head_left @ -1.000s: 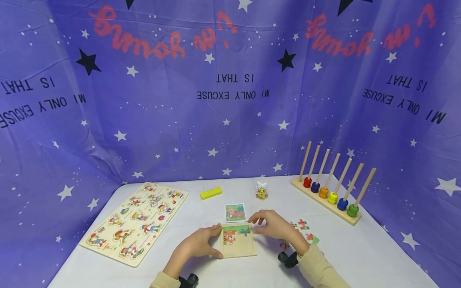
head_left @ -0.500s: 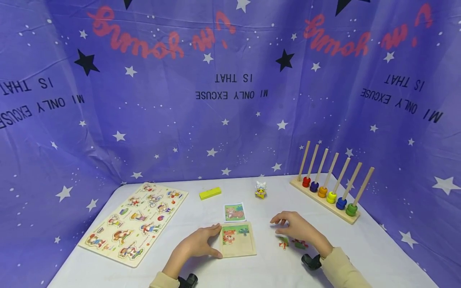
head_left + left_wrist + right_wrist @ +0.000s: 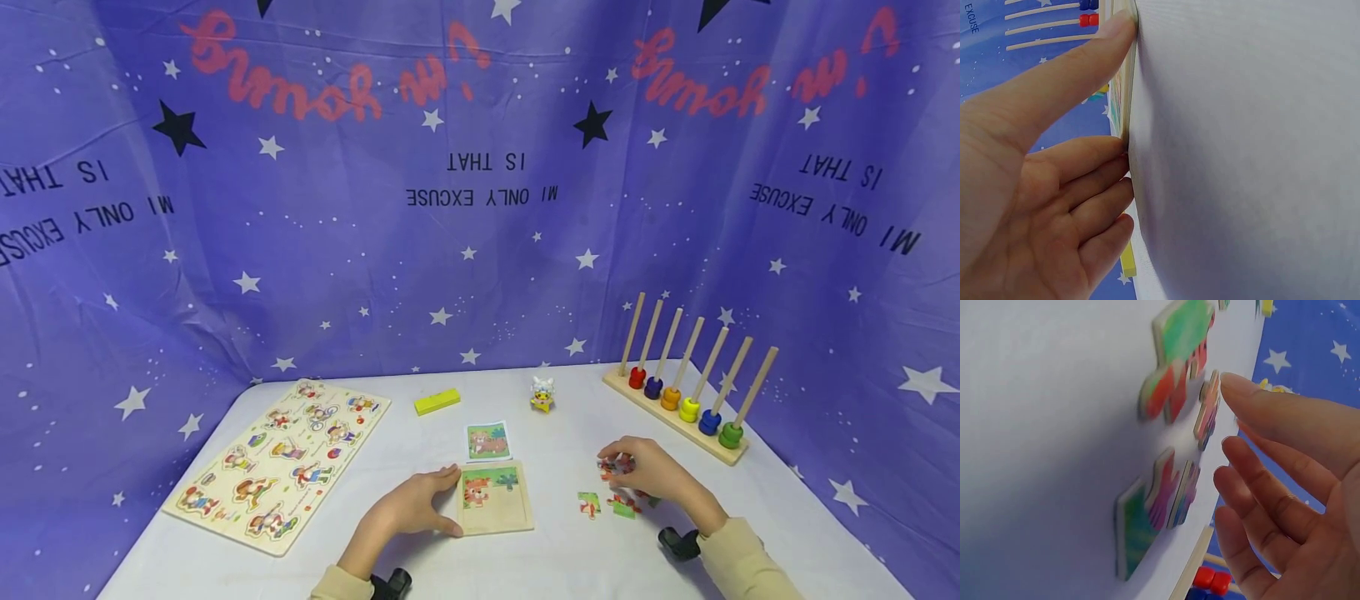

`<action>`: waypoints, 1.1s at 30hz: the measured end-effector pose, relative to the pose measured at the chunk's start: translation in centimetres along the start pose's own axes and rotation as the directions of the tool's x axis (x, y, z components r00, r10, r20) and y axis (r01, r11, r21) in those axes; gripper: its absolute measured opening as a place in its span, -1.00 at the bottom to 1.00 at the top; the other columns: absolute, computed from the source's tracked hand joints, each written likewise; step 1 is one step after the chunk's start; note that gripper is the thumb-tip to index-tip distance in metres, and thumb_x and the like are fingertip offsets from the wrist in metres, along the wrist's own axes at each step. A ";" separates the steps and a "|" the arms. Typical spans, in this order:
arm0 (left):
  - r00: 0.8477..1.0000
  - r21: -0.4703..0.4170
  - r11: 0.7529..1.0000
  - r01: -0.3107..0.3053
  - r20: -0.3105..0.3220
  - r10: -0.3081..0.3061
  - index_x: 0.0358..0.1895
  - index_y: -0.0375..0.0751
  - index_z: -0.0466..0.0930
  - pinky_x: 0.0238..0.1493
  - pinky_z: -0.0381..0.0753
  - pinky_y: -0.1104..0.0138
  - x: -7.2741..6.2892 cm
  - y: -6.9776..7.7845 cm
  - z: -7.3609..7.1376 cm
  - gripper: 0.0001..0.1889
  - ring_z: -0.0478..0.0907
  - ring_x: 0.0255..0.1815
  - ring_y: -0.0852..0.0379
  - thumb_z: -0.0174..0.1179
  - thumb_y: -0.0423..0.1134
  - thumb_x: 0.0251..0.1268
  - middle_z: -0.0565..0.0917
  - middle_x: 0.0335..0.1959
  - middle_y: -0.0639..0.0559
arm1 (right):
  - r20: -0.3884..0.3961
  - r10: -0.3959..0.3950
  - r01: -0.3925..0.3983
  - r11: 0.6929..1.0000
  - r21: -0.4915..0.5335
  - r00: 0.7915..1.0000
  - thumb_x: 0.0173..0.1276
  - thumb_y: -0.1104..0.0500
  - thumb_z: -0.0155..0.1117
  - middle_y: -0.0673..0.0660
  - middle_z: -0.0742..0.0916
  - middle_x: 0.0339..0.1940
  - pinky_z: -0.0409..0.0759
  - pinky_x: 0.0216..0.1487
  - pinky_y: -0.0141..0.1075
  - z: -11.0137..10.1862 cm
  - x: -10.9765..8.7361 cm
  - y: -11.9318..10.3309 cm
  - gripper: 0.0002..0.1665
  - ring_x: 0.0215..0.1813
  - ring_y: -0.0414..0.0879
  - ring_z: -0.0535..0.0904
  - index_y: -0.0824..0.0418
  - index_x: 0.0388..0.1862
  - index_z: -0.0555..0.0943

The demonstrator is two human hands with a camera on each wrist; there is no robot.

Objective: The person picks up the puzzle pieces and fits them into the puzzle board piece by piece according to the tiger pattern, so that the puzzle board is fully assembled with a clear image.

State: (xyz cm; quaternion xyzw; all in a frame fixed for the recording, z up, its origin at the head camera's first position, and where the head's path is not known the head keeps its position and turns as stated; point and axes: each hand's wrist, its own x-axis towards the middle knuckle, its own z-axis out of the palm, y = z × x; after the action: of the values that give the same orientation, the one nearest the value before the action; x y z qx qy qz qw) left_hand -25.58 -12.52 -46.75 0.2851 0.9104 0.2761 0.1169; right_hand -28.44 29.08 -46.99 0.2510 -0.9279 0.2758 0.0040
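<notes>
My left hand (image 3: 414,507) rests against the left edge of a small wooden puzzle tray (image 3: 498,523), thumb near its lower corner and fingers near its upper one. A few joined tiger-picture pieces (image 3: 476,492) lie in the tray's upper left, with a blue-green part (image 3: 507,477) at upper right. My right hand (image 3: 651,468) is over loose jigsaw pieces right of the tray. In the right wrist view its thumb is beside one piece (image 3: 1208,412), fingers apart and loosely bent, with nothing pinched. More loose pieces (image 3: 588,504) lie nearby, some partly hidden by the hand.
A picture card (image 3: 487,442) lies behind the tray. A large pegged figure board (image 3: 277,467) is at left, a yellow block (image 3: 437,402) and a small figurine (image 3: 542,393) at the back. At right stands a rod stand with coloured beads (image 3: 678,408).
My right hand has moved away from the tray, rightward, to the loose pieces, where more of them now show. The left hand stays at the tray's edge.
</notes>
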 end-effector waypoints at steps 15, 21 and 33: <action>1.000 -0.018 1.000 0.024 0.001 -0.024 0.35 -0.42 0.32 0.40 0.19 -0.04 -0.1 0.0 0.1 -0.04 0.22 0.41 -0.20 0.48 0.04 -0.13 0.30 0.41 -0.23 | 0.035 0.036 -0.037 0.999 0.003 0.999 0.11 0.16 0.51 0.00 0.63 -0.32 0.45 -0.43 -0.40 -0.1 0.1 0.7 -0.53 -0.37 -0.17 0.44 0.29 0.00 0.66; 1.000 -0.013 1.000 0.027 -0.001 -0.027 0.35 -0.42 0.32 0.40 0.19 -0.04 -0.1 0.0 0.1 -0.05 0.22 0.41 -0.20 0.48 0.04 -0.13 0.30 0.41 -0.23 | 0.026 0.054 -0.053 0.999 -0.008 0.998 0.07 0.18 0.53 0.01 0.59 -0.33 0.45 -0.39 -0.39 0.0 0.3 0.7 -0.52 -0.33 -0.14 0.42 0.26 0.00 0.66; 1.000 -0.018 1.000 0.016 -0.002 -0.016 0.34 -0.43 0.32 0.40 0.19 -0.04 -0.1 0.1 0.0 -0.04 0.23 0.41 -0.21 0.49 0.04 -0.13 0.30 0.41 -0.24 | 0.015 0.047 -0.047 0.998 0.040 0.999 0.06 0.26 0.53 0.02 0.65 -0.29 0.56 -0.41 -0.39 0.2 0.4 0.4 -0.51 -0.38 -0.21 0.50 0.17 -0.02 0.56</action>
State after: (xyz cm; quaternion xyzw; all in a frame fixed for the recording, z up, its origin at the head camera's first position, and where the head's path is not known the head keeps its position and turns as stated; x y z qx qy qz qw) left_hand -25.43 -12.46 -46.69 0.2763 0.9102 0.2837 0.1207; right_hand -28.97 29.06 -47.33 0.2311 -0.9277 0.2928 -0.0142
